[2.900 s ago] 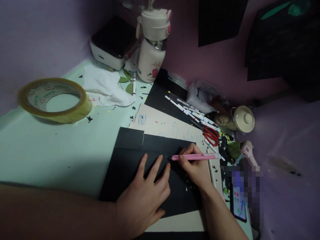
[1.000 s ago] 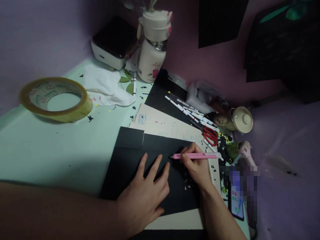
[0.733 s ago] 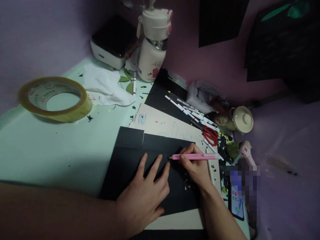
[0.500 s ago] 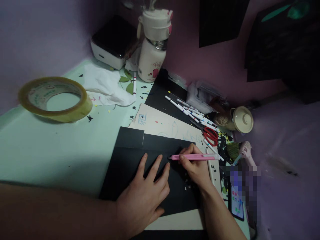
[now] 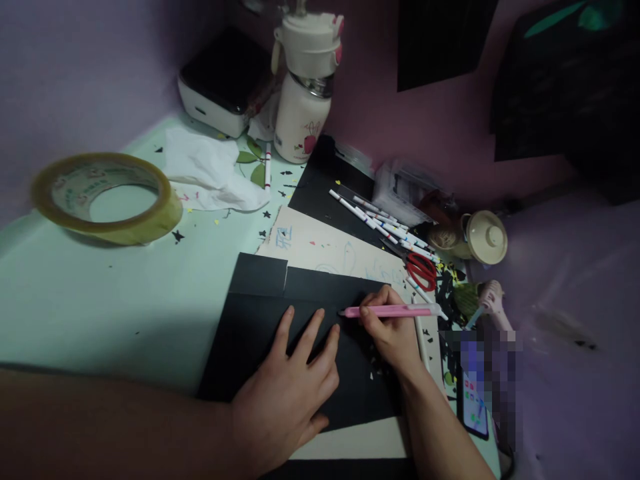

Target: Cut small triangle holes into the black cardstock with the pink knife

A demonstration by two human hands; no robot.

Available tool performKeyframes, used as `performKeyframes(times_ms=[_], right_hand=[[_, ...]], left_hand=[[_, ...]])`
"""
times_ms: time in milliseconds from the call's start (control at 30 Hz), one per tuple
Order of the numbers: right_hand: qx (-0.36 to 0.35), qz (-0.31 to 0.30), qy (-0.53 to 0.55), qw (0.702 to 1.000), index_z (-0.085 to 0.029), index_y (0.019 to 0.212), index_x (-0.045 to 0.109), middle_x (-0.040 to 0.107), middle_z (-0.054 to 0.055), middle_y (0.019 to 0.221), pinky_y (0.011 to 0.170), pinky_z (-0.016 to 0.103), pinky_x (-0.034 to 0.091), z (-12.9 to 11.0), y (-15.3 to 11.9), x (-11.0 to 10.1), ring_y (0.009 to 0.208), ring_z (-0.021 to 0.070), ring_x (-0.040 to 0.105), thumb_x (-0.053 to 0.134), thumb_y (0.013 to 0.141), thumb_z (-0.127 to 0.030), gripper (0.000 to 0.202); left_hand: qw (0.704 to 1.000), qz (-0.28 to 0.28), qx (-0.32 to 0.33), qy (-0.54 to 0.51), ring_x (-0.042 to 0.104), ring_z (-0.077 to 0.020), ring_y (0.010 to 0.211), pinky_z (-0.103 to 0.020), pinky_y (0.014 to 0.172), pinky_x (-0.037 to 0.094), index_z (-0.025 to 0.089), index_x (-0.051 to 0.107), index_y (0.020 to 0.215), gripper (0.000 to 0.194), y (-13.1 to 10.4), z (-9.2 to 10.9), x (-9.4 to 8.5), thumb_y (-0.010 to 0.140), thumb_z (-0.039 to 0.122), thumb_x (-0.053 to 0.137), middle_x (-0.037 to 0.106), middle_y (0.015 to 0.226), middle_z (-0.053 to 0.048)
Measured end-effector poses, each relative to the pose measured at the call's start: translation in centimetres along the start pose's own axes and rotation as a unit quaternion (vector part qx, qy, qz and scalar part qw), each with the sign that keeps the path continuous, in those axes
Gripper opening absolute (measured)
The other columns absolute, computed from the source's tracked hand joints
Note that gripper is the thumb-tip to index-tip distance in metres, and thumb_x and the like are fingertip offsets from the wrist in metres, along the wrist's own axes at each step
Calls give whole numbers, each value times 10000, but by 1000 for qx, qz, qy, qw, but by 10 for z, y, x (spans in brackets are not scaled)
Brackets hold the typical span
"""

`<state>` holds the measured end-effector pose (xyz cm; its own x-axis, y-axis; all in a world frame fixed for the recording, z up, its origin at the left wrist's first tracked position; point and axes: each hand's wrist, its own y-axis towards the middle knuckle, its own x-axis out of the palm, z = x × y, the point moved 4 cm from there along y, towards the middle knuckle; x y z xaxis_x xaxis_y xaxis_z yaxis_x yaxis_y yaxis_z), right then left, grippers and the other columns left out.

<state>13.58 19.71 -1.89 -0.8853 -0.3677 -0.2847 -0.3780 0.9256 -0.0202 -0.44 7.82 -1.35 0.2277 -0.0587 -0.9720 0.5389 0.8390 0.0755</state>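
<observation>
black paper over mint table, purple wall; left hand splayed, right hand gripping pink pen

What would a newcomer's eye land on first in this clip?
Probably the bright pink pen in the right hand, its tip at the black paper under the spread left hand. Next, the big roll of yellowish tape at the picture's left, and the red-handled scissors beyond the right hand.

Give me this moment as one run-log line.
left hand: spread on black paper | right hand: holding pink pen over paper | nearby: scissors, tape roll
</observation>
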Motion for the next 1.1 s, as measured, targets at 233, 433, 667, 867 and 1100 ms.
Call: performKeyframes(times_ms=[233,433,667,867,1100], right_hand=[[-6,17,22,1000,-225,709,434,546,-32,630,570,267,393,0,1,-1,593,134,512,667,835,-307,277],[-20,21,31,999,-222,711,436,532,-43,620,565,254,383,-1,2,-1,583,123,503,652,845,-246,255],[-27,20,46,998,-217,713,447,534,-47,621,564,240,377,-2,2,-1,581,115,499,642,850,-221,238],[-18,-16,38,999,-215,731,459,578,-31,646,573,246,393,-2,-1,1,603,125,527,648,849,-237,224],[-17,-24,6,1000,-213,723,456,585,-24,660,575,251,397,-2,-2,1,617,131,535,649,846,-245,230]], left_hand=[[1000,1,0,-2,278,-450,1371,-742,1034,187,212,619,1202,540,-1,0,-1,855,608,502,453,1455,-126],[1000,3,1,1,295,-452,1363,-743,1032,195,215,625,1194,541,0,-1,0,854,616,497,456,1452,-126],[1000,8,0,4,281,-449,1371,-743,1038,194,220,620,1202,541,-1,1,1,845,612,511,455,1453,-121],[1000,10,-2,2,289,-454,1366,-745,1035,201,216,628,1191,545,-1,0,0,833,614,530,465,1446,-122],[1000,9,0,2,306,-451,1358,-743,1030,218,216,631,1191,546,0,0,-1,828,613,538,468,1445,-122]])
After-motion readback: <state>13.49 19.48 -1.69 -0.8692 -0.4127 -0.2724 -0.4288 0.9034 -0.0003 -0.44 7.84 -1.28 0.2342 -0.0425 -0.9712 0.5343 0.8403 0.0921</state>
